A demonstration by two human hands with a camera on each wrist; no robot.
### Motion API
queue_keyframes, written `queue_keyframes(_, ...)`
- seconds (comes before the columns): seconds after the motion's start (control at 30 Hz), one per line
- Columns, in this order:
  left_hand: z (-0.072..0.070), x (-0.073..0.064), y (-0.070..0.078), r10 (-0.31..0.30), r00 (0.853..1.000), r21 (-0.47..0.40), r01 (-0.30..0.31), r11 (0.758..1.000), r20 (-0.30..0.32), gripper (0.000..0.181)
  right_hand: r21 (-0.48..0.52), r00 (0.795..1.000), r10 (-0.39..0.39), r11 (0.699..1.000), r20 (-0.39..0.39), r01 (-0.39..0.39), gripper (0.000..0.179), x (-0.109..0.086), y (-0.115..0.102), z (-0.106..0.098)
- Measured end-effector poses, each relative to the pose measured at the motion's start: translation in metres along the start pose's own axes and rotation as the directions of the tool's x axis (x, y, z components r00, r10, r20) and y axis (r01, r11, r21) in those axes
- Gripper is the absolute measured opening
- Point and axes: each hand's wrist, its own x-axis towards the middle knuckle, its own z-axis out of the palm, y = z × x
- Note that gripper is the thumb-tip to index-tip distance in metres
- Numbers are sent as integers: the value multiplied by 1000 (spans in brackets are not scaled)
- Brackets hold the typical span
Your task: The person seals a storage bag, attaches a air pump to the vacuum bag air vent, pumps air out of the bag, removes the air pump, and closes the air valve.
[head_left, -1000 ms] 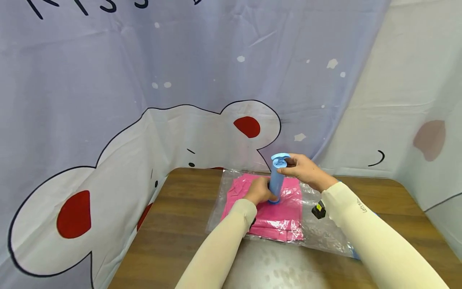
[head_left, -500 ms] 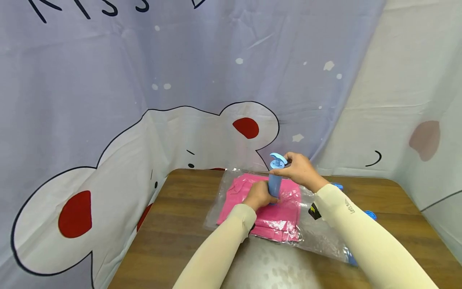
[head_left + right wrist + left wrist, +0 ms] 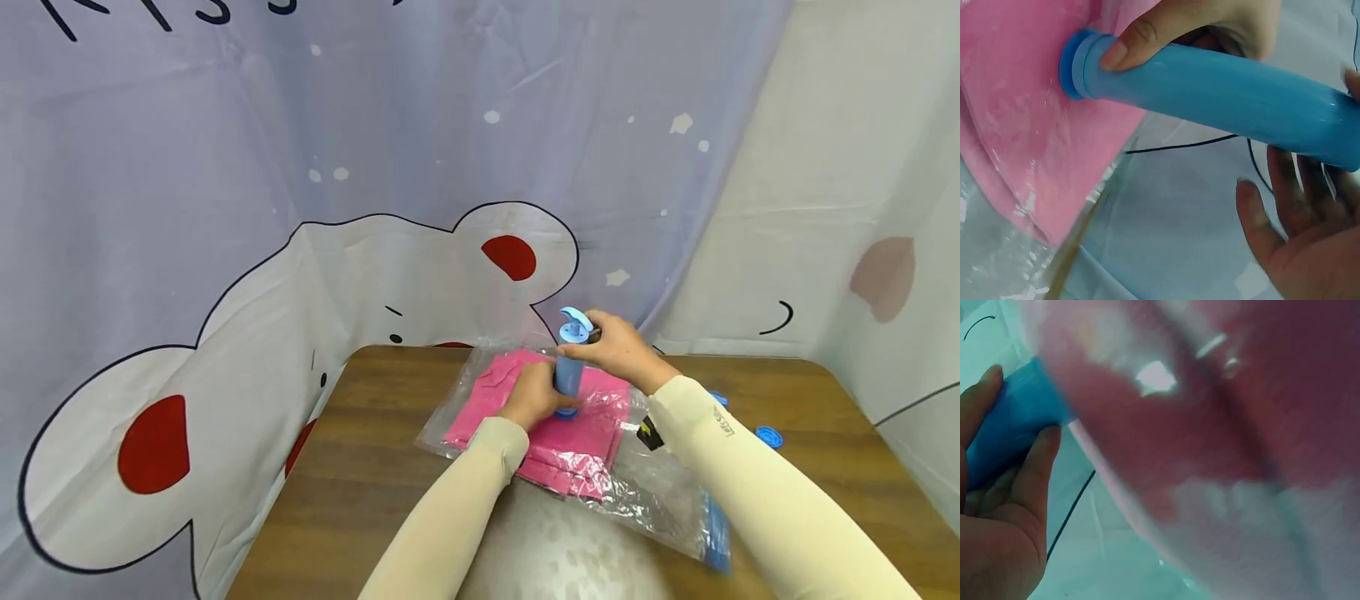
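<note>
A blue hand pump [image 3: 568,372] stands nearly upright on a clear plastic storage bag [image 3: 660,487] that holds folded pink cloth [image 3: 498,408]. My left hand [image 3: 534,395] grips the pump's lower barrel, thumb on one side and fingers around the other. Near the top, under the curved light-blue handle [image 3: 577,318], my right hand [image 3: 618,350] holds the barrel between thumb and fingers. In the right wrist view, the pump's wide base [image 3: 1075,65] presses against the bag over the cloth, and the right fingers [image 3: 1288,194] touch the upper barrel. Whatever lies beneath the base is hidden.
A blue zip strip [image 3: 717,533] edges the bag's right end. Beyond the right forearm, a round blue cap [image 3: 768,437] and another small blue piece [image 3: 718,398] lie on the wooden table [image 3: 337,467]. A printed curtain [image 3: 420,275] hangs close behind.
The pump and both hands have shifted slightly left, and the handle now looks turned. The bag has swung a little, with more of its zip end showing. The round cap has come into view.
</note>
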Motion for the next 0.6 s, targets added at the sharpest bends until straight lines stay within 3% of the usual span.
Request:
queue_keyframes(0.1,-9,0,6,27,999,6,-27,1000,44,58,13,999,-23,1000,22,23,44,1,5,1)
queue_keyframes(0.17,-24,-4,7,2,991,65,-11,998,134,72,9,999,-22,1000,30,22,40,2,8,3)
queue_keyframes(0.27,-41,-8,-15,-70,967,211,17,977,246,100,-8,999,-36,999,34,37,41,2,11,5)
queue_keyframes(0.33,-49,-14,-31,-138,951,305,49,951,276,111,-22,999,-35,999,29,36,43,2,12,6)
queue_keyframes(0.4,-47,-18,-48,-158,949,345,57,937,273,113,-51,999,-40,998,21,41,45,1,12,7)
queue_keyframes(0.47,-44,-21,-55,-158,953,364,55,930,260,114,-86,999,-45,995,9,45,45,0,11,8)
queue_keyframes(0.6,-36,-24,-55,-124,975,439,31,898,183,109,-137,996,-82,988,-32,76,45,0,9,9)
